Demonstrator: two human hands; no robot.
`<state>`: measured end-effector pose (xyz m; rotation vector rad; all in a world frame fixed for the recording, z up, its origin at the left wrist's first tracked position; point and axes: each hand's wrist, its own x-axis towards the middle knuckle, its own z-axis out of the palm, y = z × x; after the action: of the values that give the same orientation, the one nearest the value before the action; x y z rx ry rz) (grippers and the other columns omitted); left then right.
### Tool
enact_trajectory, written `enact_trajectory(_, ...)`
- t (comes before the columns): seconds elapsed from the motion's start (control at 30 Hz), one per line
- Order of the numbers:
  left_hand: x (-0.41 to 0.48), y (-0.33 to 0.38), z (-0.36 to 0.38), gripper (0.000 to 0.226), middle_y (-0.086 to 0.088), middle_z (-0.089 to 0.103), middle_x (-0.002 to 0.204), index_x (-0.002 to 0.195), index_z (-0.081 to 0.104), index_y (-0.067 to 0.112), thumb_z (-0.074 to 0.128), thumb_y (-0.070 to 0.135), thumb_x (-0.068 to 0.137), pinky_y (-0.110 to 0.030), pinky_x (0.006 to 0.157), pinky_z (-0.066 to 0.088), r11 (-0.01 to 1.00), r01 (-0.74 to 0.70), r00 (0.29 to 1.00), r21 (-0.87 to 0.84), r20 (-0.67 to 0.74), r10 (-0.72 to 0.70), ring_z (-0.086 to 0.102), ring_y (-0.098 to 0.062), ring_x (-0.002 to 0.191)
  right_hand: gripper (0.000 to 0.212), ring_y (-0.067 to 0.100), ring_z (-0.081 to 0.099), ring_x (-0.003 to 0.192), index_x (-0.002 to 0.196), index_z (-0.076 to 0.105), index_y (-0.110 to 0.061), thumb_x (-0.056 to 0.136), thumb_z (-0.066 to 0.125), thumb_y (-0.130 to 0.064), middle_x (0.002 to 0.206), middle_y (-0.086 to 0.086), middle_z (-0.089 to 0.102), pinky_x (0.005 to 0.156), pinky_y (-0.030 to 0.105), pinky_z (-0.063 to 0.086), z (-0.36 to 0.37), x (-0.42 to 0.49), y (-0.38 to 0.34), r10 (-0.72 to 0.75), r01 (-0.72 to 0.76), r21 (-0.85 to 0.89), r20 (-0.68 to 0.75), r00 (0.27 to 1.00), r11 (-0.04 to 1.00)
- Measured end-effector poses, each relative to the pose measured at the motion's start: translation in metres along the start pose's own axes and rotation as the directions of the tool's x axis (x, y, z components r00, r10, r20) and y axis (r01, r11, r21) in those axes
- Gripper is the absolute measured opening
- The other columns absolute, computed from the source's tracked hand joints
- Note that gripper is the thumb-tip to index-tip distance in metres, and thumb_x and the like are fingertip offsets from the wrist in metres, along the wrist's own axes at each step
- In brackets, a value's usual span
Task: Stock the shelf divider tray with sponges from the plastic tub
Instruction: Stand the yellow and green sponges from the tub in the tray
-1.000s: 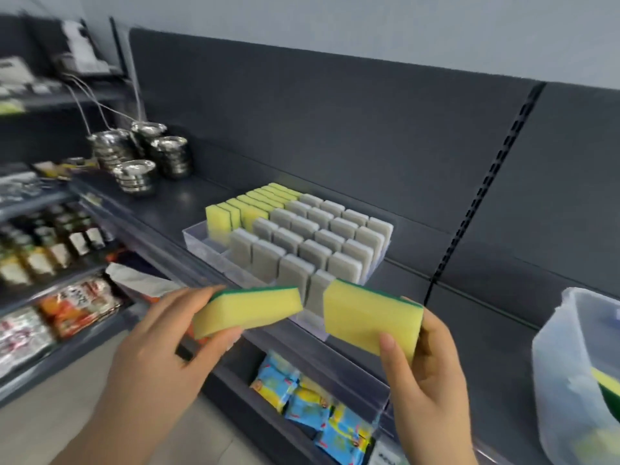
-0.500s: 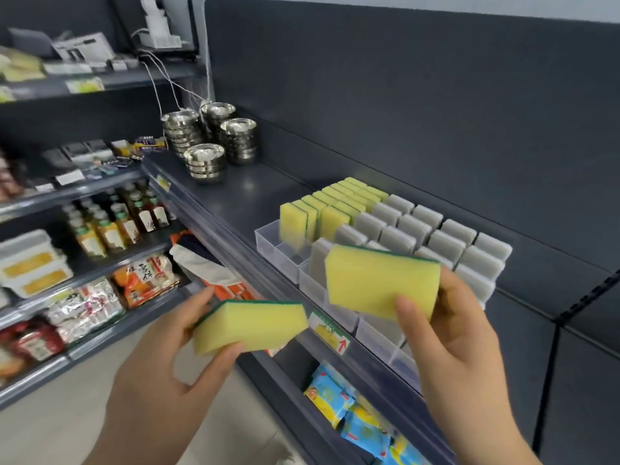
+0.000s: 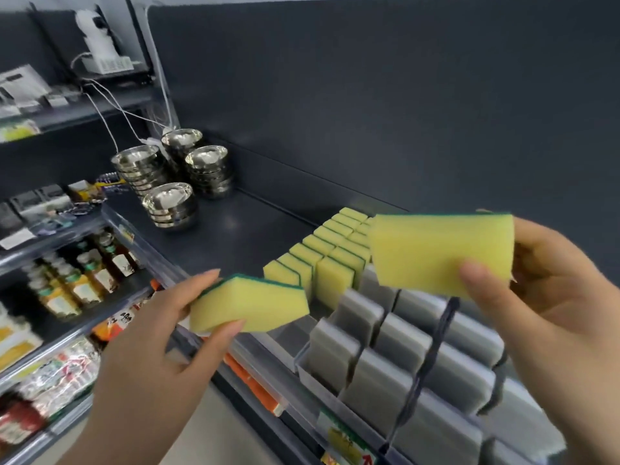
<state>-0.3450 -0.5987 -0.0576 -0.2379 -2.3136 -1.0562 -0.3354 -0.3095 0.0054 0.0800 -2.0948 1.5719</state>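
Note:
My left hand (image 3: 147, 357) grips a yellow sponge with a green scrub side (image 3: 248, 305), held flat just left of the tray's front left corner. My right hand (image 3: 550, 303) pinches a second yellow sponge (image 3: 439, 253) above the tray. The clear shelf divider tray (image 3: 318, 380) sits on the dark shelf. Its left rows hold upright yellow sponges (image 3: 332, 253); the other rows hold grey sponges (image 3: 402, 364). The plastic tub is out of view.
Stacks of steel bowls (image 3: 167, 182) stand at the far left of the same shelf (image 3: 235, 236). Lower shelves on the left hold bottles (image 3: 77, 280) and packets. A dark back panel rises behind the tray.
The view has swung left and closer to the tray. Both hands, each still holding its sponge, have come nearer the tray; the right sponge is now over the grey rows.

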Motion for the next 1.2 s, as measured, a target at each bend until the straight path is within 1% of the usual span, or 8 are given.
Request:
enact_trajectory(0.13, 0.017, -0.016, 0.016, 0.048, 0.028, 0.055, 0.116, 0.121, 0.047, 0.052, 0.058, 0.06, 0.074, -0.013, 0.078, 0.046, 1.0, -0.018, 0.999, -0.018, 0.032, 0.019, 0.056, 0.005, 0.102, 0.041, -0.002, 0.064, 0.091, 0.106, 0.059, -0.044, 0.065, 0.064, -0.044, 0.101, -0.021, 0.067, 0.076, 0.017, 0.051, 0.008, 0.009, 0.009, 0.033, -0.033, -0.058, 0.007, 0.999, 0.998)
enact_trajectory(0.23, 0.034, -0.025, 0.026, 0.051, 0.026, 0.057, 0.118, 0.122, 0.047, 0.052, 0.061, 0.057, 0.073, -0.02, 0.079, 0.048, 0.995, -0.026, 0.999, -0.1, 0.037, 0.029, 0.058, 0.001, 0.105, 0.046, -0.004, 0.063, 0.089, 0.106, 0.059, -0.042, 0.061, 0.063, -0.046, 0.098, -0.025, 0.066, 0.075, 0.008, 0.048, 0.019, 0.014, 0.016, 0.077, -0.076, -0.119, 0.002, 0.997, 0.99)
enact_trajectory(0.43, 0.083, -0.042, 0.041, 0.044, 0.031, 0.053, 0.118, 0.12, 0.048, 0.049, 0.059, 0.047, 0.078, -0.007, 0.085, 0.041, 0.971, -0.169, 0.974, -0.169, 0.122, 0.19, 0.054, 0.007, 0.107, 0.051, 0.004, 0.065, 0.092, 0.11, 0.056, -0.048, 0.06, 0.063, -0.049, 0.099, -0.017, 0.068, 0.081, 0.023, 0.051, 0.054, 0.022, 0.027, 0.14, -0.137, -0.176, 0.005, 0.99, 0.975)
enact_trajectory(0.6, 0.14, -0.069, 0.05, 0.04, 0.023, 0.055, 0.119, 0.119, 0.056, 0.029, 0.061, 0.037, 0.08, -0.015, 0.091, 0.043, 0.9, -0.285, 0.925, -0.33, 0.151, 0.348, 0.058, -0.003, 0.106, 0.049, 0.002, 0.063, 0.091, 0.106, 0.053, -0.056, 0.057, 0.058, -0.055, 0.097, -0.019, 0.065, 0.081, 0.017, 0.049, 0.094, 0.031, 0.025, 0.18, -0.205, -0.28, -0.113, 0.977, 0.938)
enact_trajectory(0.87, 0.198, -0.105, 0.068, 0.04, 0.018, 0.058, 0.117, 0.119, 0.055, 0.026, 0.061, 0.035, 0.08, -0.024, 0.088, 0.048, 0.796, -0.308, 0.882, -0.52, 0.156, 0.444, 0.06, -0.006, 0.102, 0.044, -0.001, 0.06, 0.095, 0.106, 0.054, -0.054, 0.062, 0.059, -0.053, 0.103, -0.026, 0.06, 0.079, 0.015, 0.047, 0.147, 0.041, 0.006, 0.154, -0.263, -0.445, -0.266, 0.952, 0.856)
enact_trajectory(1.03, 0.196, -0.115, 0.075, 0.039, 0.015, 0.056, 0.119, 0.117, 0.058, 0.018, 0.061, 0.032, 0.081, -0.017, 0.088, 0.046, 0.723, -0.394, 0.807, -0.567, 0.162, 0.567, 0.058, -0.002, 0.104, 0.041, 0.002, 0.059, 0.094, 0.106, 0.054, -0.05, 0.066, 0.058, -0.052, 0.103, -0.026, 0.061, 0.076, 0.01, 0.045, 0.162, 0.022, 0.004, 0.139, -0.299, -0.489, -0.337, 0.931, 0.819)
enact_trajectory(1.13, 0.196, -0.123, 0.074, 0.039, 0.015, 0.058, 0.118, 0.119, 0.056, 0.024, 0.061, 0.036, 0.082, -0.026, 0.087, 0.049, 0.706, -0.378, 0.806, -0.598, 0.162, 0.569, 0.059, -0.007, 0.104, 0.039, 0.008, 0.059, 0.097, 0.108, 0.054, -0.045, 0.07, 0.058, -0.051, 0.103, -0.02, 0.061, 0.081, 0.023, 0.047, 0.165, 0.014, 0.007, 0.136, -0.317, -0.476, -0.376, 0.917, 0.82)
enact_trajectory(1.2, 0.196, -0.128, 0.073, 0.04, 0.015, 0.058, 0.118, 0.121, 0.054, 0.029, 0.058, 0.041, 0.083, -0.032, 0.086, 0.049, 0.718, -0.356, 0.807, -0.598, 0.19, 0.559, 0.06, -0.009, 0.105, 0.03, 0.004, 0.057, 0.099, 0.107, 0.052, -0.046, 0.079, 0.062, -0.044, 0.104, -0.023, 0.059, 0.081, 0.015, 0.044, 0.166, 0.01, 0.008, 0.117, -0.324, -0.508, -0.396, 0.911, 0.798)
